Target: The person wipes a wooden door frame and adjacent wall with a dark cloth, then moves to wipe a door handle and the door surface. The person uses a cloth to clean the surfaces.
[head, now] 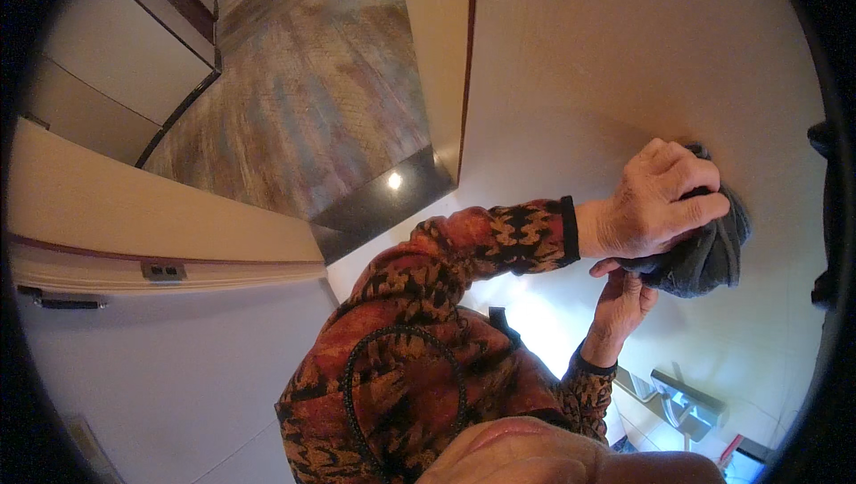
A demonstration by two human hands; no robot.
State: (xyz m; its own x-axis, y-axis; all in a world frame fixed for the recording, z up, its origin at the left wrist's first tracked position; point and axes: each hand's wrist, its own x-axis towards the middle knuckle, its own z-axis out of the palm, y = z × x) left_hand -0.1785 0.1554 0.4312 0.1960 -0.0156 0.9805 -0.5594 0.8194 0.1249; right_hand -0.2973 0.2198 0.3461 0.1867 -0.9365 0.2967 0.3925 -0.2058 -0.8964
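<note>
My left hand [659, 199] is closed on a bunched dark grey cloth [699, 260], its back towards the camera. The cloth lies against a broad, light, smooth panel [602, 56]. Lower down, my right hand [623, 303] has its fingertips and thumb at the cloth's near edge, where they appear to pinch it. Part of the cloth is hidden under my left hand. Both arms wear patterned red, black and tan sleeves [528, 236] with dark cuffs.
A doorway with a dark threshold [374, 199] opens onto a streaked multicoloured floor [301, 89]. Left stands a pale door [167, 363] with a black handle [70, 302]. At lower right are a metal fixture [689, 404] and a bright light. Dark objects [826, 216] edge the far right.
</note>
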